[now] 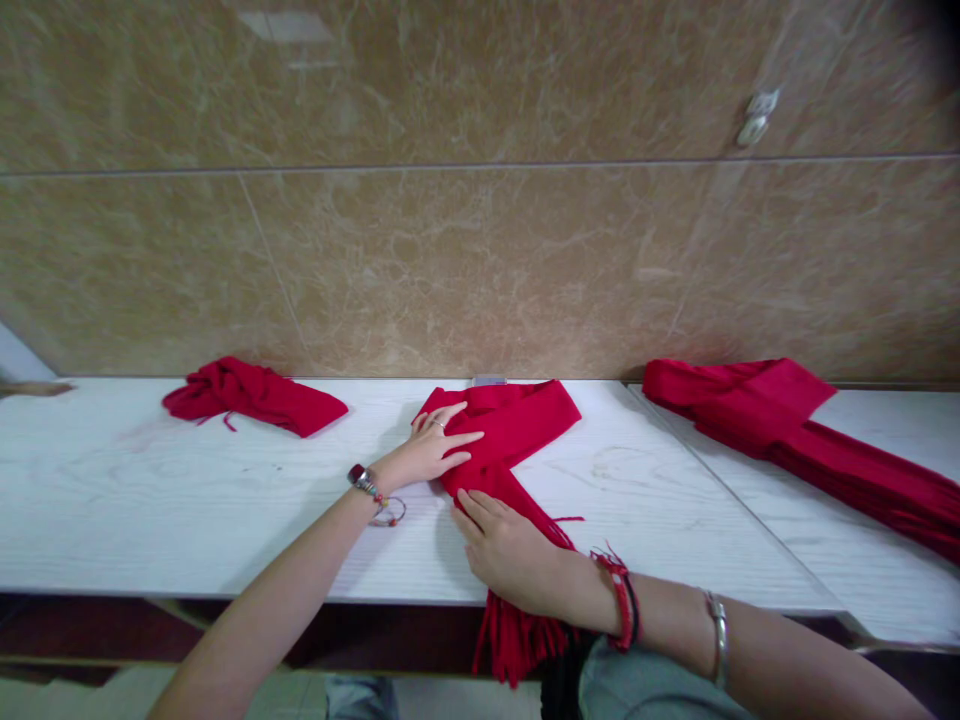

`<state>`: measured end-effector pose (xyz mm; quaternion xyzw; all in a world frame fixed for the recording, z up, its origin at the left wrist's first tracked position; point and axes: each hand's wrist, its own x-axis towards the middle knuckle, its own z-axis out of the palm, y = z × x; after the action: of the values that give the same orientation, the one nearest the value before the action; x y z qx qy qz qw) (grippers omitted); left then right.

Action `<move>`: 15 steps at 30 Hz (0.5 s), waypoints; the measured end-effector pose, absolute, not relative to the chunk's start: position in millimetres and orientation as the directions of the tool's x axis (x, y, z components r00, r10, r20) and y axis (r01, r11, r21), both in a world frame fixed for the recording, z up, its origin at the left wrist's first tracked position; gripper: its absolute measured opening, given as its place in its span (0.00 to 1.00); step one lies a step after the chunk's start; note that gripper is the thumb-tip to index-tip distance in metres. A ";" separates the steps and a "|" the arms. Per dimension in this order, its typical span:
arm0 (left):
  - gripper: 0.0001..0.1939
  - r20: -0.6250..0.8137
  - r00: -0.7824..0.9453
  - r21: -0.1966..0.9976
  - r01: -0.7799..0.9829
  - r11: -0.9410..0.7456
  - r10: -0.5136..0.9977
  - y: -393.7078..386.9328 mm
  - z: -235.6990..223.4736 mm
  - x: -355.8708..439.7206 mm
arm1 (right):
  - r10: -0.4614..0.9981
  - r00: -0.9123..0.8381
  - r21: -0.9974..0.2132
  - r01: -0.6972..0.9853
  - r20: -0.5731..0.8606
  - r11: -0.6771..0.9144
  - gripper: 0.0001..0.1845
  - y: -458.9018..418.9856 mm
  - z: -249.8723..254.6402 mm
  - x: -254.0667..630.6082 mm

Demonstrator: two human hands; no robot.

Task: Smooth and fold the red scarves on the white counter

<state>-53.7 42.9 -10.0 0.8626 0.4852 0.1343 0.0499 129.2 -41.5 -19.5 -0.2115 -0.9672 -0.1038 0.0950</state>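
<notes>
In the middle of the white table lies a red fringed scarf (536, 425), folded at an angle, its tasselled end hanging over the front edge. My left hand (433, 448) rests flat on the upper folded part, fingers spread. Just below it, my right hand (510, 548) lies over the lower strip of the same scarf, palm down and fingers stretched out. Neither hand grips the cloth. Part of the strip is hidden beneath my right hand.
A bunched red cloth (255, 395) lies to the left on the white table (150, 520). At the right, another long folded red cloth (780, 430) runs off the frame. Behind the table stands a brown marbled wall (480, 270); a seam divides the tabletop at right.
</notes>
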 end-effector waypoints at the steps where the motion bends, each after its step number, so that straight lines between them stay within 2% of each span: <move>1: 0.20 0.115 0.524 0.223 0.814 -0.536 0.844 39.9 -8.3 -53.7 | 0.379 -0.898 0.137 0.414 0.225 0.900 0.13 -42.1 -17.9 130.7; 4: 0.22 -0.108 0.544 0.265 0.822 -0.504 0.832 34.6 -5.0 -52.8 | 0.461 -0.869 -0.088 0.453 0.178 0.887 0.14 -33.5 -2.0 139.0; 6: 0.24 -0.154 0.536 0.271 0.831 -0.486 0.830 33.9 -4.3 -52.1 | 0.550 -0.827 -0.232 0.517 0.113 0.824 0.14 -16.4 12.7 148.3; 8: 0.25 -0.136 0.540 0.281 0.825 -0.491 0.830 35.3 -4.5 -53.0 | 0.650 -0.748 -0.255 0.607 0.134 0.752 0.14 10.5 23.5 160.9; 10: 0.25 -0.059 0.541 0.300 0.811 -0.501 0.839 40.0 -5.6 -56.9 | 0.765 -0.577 -0.248 0.727 0.285 0.640 0.14 44.7 26.4 176.4; 12: 0.24 0.114 0.456 0.324 0.823 -0.467 0.883 49.3 -8.6 -64.5 | 0.828 -0.415 -0.285 0.799 0.377 0.530 0.14 80.9 20.9 193.1; 13: 0.23 0.217 0.368 0.345 0.838 -0.424 0.904 55.5 -11.1 -69.4 | 0.862 -0.317 -0.342 0.820 0.396 0.459 0.15 98.0 15.9 201.0; 15: 0.25 0.350 0.143 0.436 0.850 -0.297 0.926 69.4 -17.7 -80.1 | 0.937 -0.092 -0.563 0.778 0.337 0.279 0.20 127.6 3.3 214.0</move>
<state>-80.1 69.4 -17.7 0.7532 0.5893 0.2847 0.0665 214.0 127.6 3.3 -0.5880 -0.7290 0.1212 0.3286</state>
